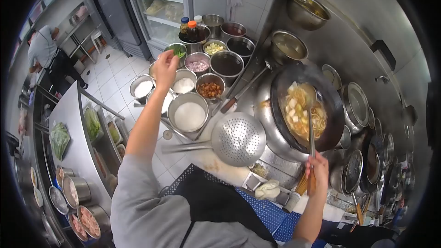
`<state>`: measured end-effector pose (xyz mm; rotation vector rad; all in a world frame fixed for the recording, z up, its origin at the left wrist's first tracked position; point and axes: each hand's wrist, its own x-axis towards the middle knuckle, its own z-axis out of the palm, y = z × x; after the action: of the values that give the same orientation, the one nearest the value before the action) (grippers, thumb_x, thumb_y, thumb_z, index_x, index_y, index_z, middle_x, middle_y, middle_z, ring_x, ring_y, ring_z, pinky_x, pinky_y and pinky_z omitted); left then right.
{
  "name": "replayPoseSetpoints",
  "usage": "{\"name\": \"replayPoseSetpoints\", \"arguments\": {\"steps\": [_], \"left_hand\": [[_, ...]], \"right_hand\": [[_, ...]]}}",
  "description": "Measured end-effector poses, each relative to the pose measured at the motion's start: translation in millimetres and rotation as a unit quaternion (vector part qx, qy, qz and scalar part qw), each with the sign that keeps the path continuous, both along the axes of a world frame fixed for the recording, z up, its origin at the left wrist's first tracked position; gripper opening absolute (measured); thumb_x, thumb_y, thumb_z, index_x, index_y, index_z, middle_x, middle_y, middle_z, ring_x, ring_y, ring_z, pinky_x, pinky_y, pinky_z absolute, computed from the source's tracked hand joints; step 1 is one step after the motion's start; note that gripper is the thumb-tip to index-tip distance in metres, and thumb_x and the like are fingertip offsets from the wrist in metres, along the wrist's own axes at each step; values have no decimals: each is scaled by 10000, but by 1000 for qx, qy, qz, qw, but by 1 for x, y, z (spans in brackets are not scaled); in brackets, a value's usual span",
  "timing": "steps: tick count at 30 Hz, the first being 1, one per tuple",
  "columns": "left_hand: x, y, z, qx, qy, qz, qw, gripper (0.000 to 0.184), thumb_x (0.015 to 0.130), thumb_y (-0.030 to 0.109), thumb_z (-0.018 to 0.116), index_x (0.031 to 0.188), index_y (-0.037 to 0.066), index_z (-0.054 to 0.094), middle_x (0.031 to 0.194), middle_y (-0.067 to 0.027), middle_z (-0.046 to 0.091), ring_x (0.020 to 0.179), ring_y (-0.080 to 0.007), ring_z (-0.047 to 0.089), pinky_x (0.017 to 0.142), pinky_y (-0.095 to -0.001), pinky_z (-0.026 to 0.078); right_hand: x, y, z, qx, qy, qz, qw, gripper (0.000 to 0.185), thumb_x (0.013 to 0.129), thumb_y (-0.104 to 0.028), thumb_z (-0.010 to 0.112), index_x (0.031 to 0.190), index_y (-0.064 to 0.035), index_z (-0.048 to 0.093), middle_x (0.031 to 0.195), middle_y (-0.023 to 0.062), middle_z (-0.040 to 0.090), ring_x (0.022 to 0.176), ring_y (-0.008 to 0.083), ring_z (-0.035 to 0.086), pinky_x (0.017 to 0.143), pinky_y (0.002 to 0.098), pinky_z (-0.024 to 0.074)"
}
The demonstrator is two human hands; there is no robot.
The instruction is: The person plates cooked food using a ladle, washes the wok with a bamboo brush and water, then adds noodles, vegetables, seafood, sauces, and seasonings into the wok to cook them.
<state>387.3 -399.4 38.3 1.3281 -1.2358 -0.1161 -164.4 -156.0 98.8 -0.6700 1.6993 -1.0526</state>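
Observation:
My right hand [318, 167] is closed around the wooden handle of a long metal ladle [311, 131]. The ladle's head rests in a dark wok [330, 131], among noodles [317, 119] and pale chunks in a brownish sauce. My left hand [165, 66] is raised over a cluster of metal pots, its fingers pinched together; whatever may be between them is too small to see. Close to it are a pot of chopped greens [176, 51], a pot of chopped pinkish onion [198, 64] and a pot of white powder [183, 82].
A perforated skimmer [239, 138] lies in front of me, handle leftward. Brown cubes fill a pot [210, 88] beside a larger white-powder pot [189, 115]. Bowls [288, 48] stand behind the wok; pans [353, 170] crowd the right. A co-worker [48, 55] bends at the far left.

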Motion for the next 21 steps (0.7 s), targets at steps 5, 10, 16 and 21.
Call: {"name": "replayPoseSetpoints", "arguments": {"steps": [5,10,16,21], "left_hand": [[29,-131,-24,71,-67,34,995,424,832,158,621,1209,-36,626,1063,-232,658,1031,-363,629,930,-422,486],[64,-223,-65,121,-110,79,983,548,796,75,548,1328,-51,522,1184,-265,618,1112,-401,591,981,-438,456],[37,-226,-57,100,28,38,994,543,774,245,675,1223,-39,560,1157,-232,624,1111,-376,593,991,-449,444],[-11,-224,-50,203,-140,129,960,730,699,443,829,1188,-10,529,1158,-223,641,1043,-414,634,891,-485,499]], "right_hand": [[20,35,16,16,116,-25,993,288,886,-41,598,1171,-14,628,589,4,541,395,92,471,338,246,364],[32,36,16,-25,179,-71,981,298,869,-62,628,1160,6,631,580,4,534,400,89,486,340,250,356],[45,12,12,-13,217,-170,961,249,887,-65,599,1128,-4,620,585,-4,518,406,90,460,349,245,352],[89,-13,17,-9,-25,-270,962,59,944,-157,599,958,-100,597,616,-35,522,423,49,439,353,211,342]]}}
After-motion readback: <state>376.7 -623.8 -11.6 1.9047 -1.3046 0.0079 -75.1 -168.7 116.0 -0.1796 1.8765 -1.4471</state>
